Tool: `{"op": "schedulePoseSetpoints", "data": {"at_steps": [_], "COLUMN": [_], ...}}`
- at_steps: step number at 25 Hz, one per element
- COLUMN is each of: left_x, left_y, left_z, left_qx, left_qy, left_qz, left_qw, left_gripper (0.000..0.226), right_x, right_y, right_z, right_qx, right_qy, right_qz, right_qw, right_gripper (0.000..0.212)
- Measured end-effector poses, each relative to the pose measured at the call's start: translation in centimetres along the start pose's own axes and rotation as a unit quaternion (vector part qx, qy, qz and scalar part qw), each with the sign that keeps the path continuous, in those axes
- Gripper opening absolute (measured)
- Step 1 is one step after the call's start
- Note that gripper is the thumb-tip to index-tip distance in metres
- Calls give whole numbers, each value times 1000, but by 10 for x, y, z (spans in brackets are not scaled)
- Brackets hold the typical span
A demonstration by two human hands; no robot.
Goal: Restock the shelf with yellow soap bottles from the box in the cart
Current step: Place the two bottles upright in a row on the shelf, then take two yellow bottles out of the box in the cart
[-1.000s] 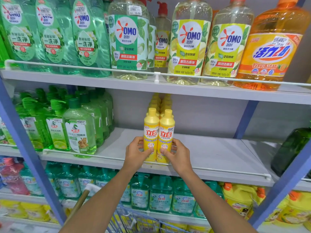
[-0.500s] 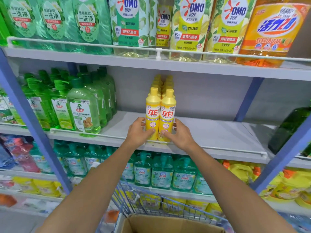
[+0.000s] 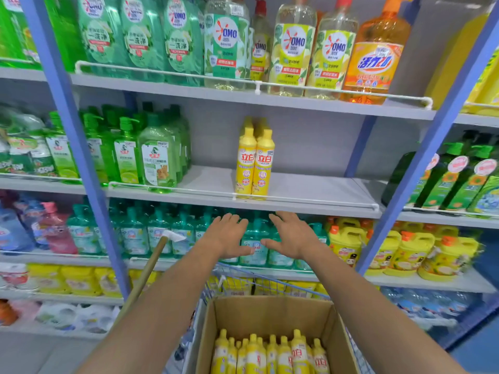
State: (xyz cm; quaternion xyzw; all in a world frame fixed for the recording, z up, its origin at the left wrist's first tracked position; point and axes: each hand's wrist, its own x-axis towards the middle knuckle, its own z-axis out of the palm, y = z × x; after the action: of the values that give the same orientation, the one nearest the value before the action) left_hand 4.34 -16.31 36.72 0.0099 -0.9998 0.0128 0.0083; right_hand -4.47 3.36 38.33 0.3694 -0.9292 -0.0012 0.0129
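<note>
Two rows of yellow soap bottles point(image 3: 255, 164) stand upright at the front of the grey middle shelf point(image 3: 310, 194), behind its white rail. My left hand point(image 3: 229, 236) and my right hand point(image 3: 291, 234) hover side by side below that shelf, fingers spread, holding nothing and touching no bottle. Low in the view, a cardboard box point(image 3: 270, 311) holds several more yellow soap bottles point(image 3: 270, 353), standing upright. The box sits in a blue wire cart point(image 3: 243, 279).
Green pump bottles point(image 3: 151, 157) fill the left of the middle shelf; its right part is bare. Big OMO bottles point(image 3: 291, 49) stand on the shelf above, teal bottles point(image 3: 162, 233) below. Blue uprights point(image 3: 73, 136) frame the bay. A wooden handle point(image 3: 145, 273) leans left of the cart.
Both hands have let go of the two front yellow bottles and drawn back down below the shelf. The view has tilted down, so the box of bottles now shows.
</note>
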Motion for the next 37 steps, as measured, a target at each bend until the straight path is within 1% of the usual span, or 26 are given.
{"op": "schedulePoseSetpoints", "data": {"at_steps": [3, 6, 10, 14, 18, 22, 27, 32, 37], "left_x": [-27, -43, -53, -45, -31, -21, -13, 0, 20], "left_y": [22, 37, 58, 79, 102, 122, 128, 122, 118], "left_z": [35, 65, 111, 164, 228, 277, 337, 395, 457], "left_qx": [-33, -58, -102, -109, -124, -129, -149, -183, -229], "left_qy": [-24, -48, -89, -147, -230, -303, -344, -371, -366], "left_qz": [-6, -17, -27, -40, -49, -75, -102, -139, -188], "left_qw": [999, 997, 990, 982, 964, 941, 921, 900, 882], "left_gripper": [79, 73, 69, 68, 66, 68, 71, 67, 73], "right_x": [-41, -67, -87, -97, -105, -105, -97, -86, -65], "right_y": [-9, -3, 21, 46, 76, 111, 140, 152, 146], "right_z": [27, 54, 98, 156, 226, 290, 352, 412, 470], "right_qx": [-2, 6, 41, 89, 114, 133, 139, 177, 229], "right_qy": [-27, -41, -79, -116, -193, -264, -319, -338, -307], "right_qz": [0, 18, 39, 57, 77, 70, 82, 119, 194], "right_qw": [1000, 999, 995, 988, 972, 953, 934, 917, 903], "right_gripper": [88, 86, 80, 76, 77, 80, 80, 71, 62]}}
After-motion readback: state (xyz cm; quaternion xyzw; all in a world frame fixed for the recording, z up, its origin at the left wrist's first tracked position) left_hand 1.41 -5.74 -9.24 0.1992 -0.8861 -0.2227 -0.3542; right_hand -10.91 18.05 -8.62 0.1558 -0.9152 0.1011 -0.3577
